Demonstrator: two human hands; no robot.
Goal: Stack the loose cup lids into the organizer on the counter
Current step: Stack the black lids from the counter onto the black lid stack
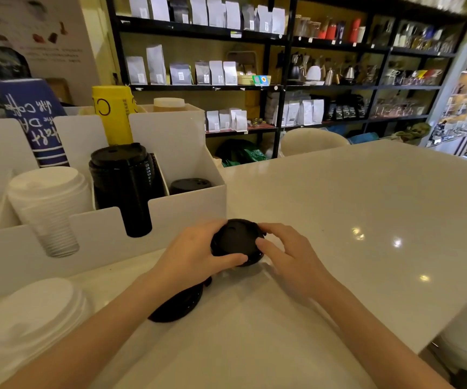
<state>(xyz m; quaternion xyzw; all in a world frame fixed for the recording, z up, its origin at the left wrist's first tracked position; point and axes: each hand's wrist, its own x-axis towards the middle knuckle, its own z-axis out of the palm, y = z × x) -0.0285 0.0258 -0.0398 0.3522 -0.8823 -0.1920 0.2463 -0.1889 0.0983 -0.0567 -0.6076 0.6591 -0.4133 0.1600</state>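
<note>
A short stack of black cup lids (236,241) rests on the white counter (339,220) just in front of the white organizer (187,209). My left hand (193,256) grips its left side with the thumb on top. My right hand (288,254) holds its right side with fingertips on the rim. Another loose black lid (177,306) lies flat under my left wrist, partly hidden. In the organizer stand a tall stack of black lids (124,183), a low black stack (190,185) in the right compartment, and white lids (48,203).
A stack of white lids (30,324) sits on the counter at the near left. Blue (34,122) and yellow (113,113) cup sleeves stand in the organizer's back row. Shelves of bags and kettles fill the background. A white chair back (311,141) stands beyond the counter.
</note>
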